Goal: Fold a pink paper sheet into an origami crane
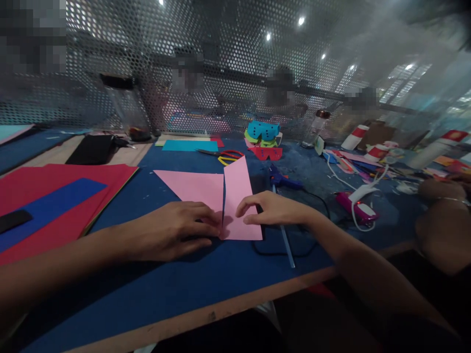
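The blue table is carrying pink paper near its front edge, apparently for easy reach. The left hand is lying on it, seemingly steadying it, any pinch unclear; the right hand is curving over it, fingers parted.

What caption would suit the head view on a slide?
Left hand and right hand at pink paper, glue gun nearby.

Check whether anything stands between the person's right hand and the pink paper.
Nothing visible does: the right hand has its fingertips over the pink paper; whether they touch is unclear. The blue glue gun lies off the paper's right edge, and the glue stick passes beneath the hand, outside the sheet.
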Demonstrator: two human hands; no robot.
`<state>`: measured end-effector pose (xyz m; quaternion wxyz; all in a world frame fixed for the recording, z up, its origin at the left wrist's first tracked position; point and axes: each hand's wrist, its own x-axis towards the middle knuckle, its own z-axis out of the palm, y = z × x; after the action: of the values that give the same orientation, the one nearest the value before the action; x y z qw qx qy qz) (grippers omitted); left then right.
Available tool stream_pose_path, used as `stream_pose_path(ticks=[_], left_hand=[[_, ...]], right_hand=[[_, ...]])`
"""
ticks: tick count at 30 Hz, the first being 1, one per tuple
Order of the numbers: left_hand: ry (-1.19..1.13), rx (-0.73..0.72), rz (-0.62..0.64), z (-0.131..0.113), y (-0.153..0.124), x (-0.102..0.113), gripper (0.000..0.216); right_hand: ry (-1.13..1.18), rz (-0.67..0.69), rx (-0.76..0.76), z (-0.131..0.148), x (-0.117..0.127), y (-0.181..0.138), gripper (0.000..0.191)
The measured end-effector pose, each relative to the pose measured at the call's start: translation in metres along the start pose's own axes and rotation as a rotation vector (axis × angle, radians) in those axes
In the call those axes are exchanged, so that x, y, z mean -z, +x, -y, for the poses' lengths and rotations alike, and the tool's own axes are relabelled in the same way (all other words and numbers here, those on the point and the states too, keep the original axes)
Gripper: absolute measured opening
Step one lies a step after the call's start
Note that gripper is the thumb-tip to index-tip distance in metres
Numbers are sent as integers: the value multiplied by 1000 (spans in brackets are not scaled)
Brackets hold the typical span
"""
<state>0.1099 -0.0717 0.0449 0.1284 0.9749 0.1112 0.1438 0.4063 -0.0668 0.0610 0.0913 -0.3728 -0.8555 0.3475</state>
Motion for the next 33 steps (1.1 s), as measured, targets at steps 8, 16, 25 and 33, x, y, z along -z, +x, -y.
stream_pose_path(ticks=[8,16,25,33], left_hand=[[14,4,40,-2,0,2,28],[44,34,108,-3,-6,6,39],[50,65,158,-7,-5,9,38],[-9,86,138,-9,-4,11,40]], right_hand=[[14,44,47,-1,1,1,27],[35,52,-1,0,2,-1,29],[45,65,48,-1,2,-2,30],[62,95,41,-2,6,-2,29]])
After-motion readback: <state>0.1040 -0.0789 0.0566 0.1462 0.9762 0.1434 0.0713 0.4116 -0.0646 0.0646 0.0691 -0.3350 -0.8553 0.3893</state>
